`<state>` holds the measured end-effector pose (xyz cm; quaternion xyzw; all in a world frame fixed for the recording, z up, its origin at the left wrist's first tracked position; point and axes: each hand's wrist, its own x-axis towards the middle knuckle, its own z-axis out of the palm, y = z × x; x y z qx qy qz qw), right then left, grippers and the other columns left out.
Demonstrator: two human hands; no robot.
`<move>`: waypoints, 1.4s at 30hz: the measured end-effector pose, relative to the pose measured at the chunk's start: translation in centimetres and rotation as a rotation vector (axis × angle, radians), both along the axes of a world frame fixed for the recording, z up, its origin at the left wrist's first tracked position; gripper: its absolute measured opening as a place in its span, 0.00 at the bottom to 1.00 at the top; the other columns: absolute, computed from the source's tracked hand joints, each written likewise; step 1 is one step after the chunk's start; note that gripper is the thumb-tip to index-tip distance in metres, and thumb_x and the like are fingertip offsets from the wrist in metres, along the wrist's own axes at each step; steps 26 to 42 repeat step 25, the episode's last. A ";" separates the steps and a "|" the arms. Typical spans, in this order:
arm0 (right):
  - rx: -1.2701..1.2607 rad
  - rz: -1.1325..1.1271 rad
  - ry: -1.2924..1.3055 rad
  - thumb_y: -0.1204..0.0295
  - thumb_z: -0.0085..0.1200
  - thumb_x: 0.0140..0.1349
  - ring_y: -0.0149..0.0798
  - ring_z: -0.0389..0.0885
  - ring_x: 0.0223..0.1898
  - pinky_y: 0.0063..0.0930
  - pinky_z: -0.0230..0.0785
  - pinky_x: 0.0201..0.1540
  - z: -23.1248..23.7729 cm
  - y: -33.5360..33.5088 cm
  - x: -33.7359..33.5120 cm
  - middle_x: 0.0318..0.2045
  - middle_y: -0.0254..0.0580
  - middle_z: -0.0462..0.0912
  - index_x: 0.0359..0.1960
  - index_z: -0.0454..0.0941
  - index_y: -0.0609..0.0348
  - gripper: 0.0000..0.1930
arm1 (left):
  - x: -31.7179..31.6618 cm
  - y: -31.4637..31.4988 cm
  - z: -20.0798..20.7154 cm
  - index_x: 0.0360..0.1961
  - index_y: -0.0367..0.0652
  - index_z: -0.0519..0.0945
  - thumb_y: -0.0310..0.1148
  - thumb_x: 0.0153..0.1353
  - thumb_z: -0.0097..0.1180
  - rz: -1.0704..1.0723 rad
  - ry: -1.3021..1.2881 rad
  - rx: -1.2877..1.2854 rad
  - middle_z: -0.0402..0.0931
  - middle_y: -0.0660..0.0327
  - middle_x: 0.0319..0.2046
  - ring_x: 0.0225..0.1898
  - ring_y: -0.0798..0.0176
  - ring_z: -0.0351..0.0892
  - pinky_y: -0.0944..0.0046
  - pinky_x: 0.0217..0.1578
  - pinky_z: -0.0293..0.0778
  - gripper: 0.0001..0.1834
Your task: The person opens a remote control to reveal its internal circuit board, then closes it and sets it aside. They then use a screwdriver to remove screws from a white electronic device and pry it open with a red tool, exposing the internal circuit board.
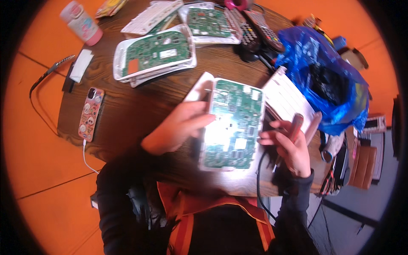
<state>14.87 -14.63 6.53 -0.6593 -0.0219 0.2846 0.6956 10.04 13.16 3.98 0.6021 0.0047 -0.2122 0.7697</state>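
A green circuit board (238,106) lies in an open white plastic case (229,168), tilted up over the near part of the table. Bright glare covers the board's left middle. My left hand (182,125) grips the case by its left side, with thumb and finger at the edge. In my right hand (291,148) is a red-handled screwdriver (296,125), its thin shaft pointing down toward me. The fingertips of that hand are close to the case's right edge; whether they touch it I cannot tell. Behind the case's upper left corner a white plastic piece (199,87) shows.
Open white cases with green boards (159,53) sit at the back. A white cover (289,93) lies right, beside a blue plastic bag (340,85). Remote controls (263,32) stand behind. A phone (91,114) with a white cable and a pink bottle (83,25) are left.
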 end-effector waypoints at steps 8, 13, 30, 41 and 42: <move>0.289 -0.215 -0.383 0.69 0.52 0.56 0.25 0.65 0.10 0.15 0.56 0.13 0.8 -2.1 0.0 0.16 0.35 0.70 0.33 0.65 0.62 0.11 | -5.5 3.4 2.0 0.47 0.27 0.68 0.32 0.57 0.45 0.222 0.226 -0.278 0.74 0.54 0.41 0.40 0.65 0.75 0.68 0.42 0.71 0.20; 0.457 -0.202 -0.526 0.64 0.46 0.60 0.21 0.53 0.03 0.15 0.42 0.07 3.6 -3.4 -0.7 0.05 0.24 0.59 0.31 0.65 0.59 0.11 | -7.7 4.0 1.9 0.46 0.28 0.70 0.31 0.57 0.45 0.099 0.266 -0.019 0.75 0.56 0.39 0.38 0.68 0.76 0.70 0.40 0.72 0.19; 0.216 0.365 -0.888 0.67 0.48 0.55 0.21 0.67 0.11 0.11 0.54 0.15 11.8 -5.2 -6.2 0.15 0.28 0.73 0.29 0.68 0.55 0.07 | -6.2 0.4 1.3 0.43 0.30 0.73 0.27 0.57 0.51 0.170 -0.215 0.743 0.75 0.58 0.31 0.33 0.67 0.74 0.71 0.33 0.70 0.14; 0.216 0.365 -0.888 0.67 0.48 0.55 0.21 0.67 0.11 0.11 0.54 0.15 11.8 -5.2 -6.2 0.15 0.28 0.73 0.29 0.68 0.55 0.07 | -6.2 0.4 1.3 0.43 0.30 0.73 0.27 0.57 0.51 0.170 -0.215 0.743 0.75 0.58 0.31 0.33 0.67 0.74 0.71 0.33 0.70 0.14; 0.216 0.365 -0.888 0.67 0.48 0.55 0.21 0.67 0.11 0.11 0.54 0.15 11.8 -5.2 -6.2 0.15 0.28 0.73 0.29 0.68 0.55 0.07 | -6.2 0.4 1.3 0.43 0.30 0.73 0.27 0.57 0.51 0.170 -0.215 0.743 0.75 0.58 0.31 0.33 0.67 0.74 0.71 0.33 0.70 0.14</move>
